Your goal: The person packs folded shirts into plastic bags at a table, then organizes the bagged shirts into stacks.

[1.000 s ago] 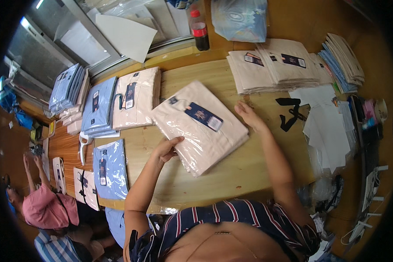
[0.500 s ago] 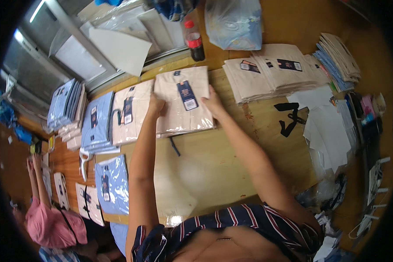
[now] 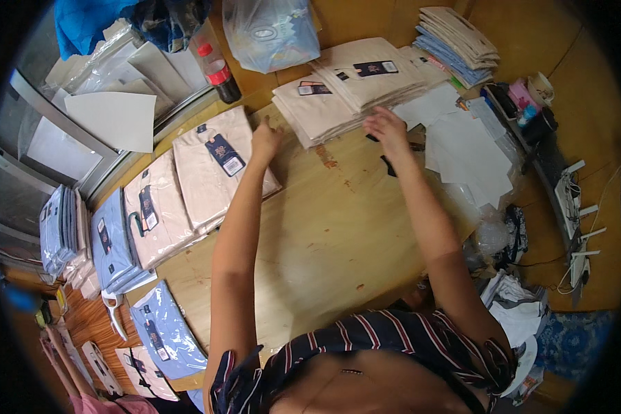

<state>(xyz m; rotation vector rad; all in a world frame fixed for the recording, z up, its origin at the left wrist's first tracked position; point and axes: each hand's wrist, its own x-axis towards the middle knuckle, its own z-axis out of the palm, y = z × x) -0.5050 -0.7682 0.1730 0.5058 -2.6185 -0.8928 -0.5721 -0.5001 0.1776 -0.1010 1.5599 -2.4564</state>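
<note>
My left hand [image 3: 265, 143] is held over the table just right of a stack of folded pale pink shirts [image 3: 203, 148] in clear bags. Its fingers are apart and hold nothing. My right hand [image 3: 388, 131] reaches to the near right corner of another pink shirt stack [image 3: 310, 114], fingers spread; whether it touches that stack I cannot tell. A second pile of pink shirts [image 3: 369, 79] lies against it, with dark tags on top. Under my right wrist a black strap [image 3: 388, 165] is partly hidden.
More bagged pink shirts [image 3: 155, 207] and blue shirts [image 3: 110, 238] line the left. A cola bottle [image 3: 221, 79] and a plastic bag [image 3: 269, 38] stand at the back. White paper sheets [image 3: 466, 152] lie right. A white tag gun [image 3: 114, 314] and another person's arms [image 3: 65, 359] are far left.
My hands have let go of the pink shirt stack and moved right. My right hand now reaches to the right-hand stacks. The view has turned to the right.
</note>
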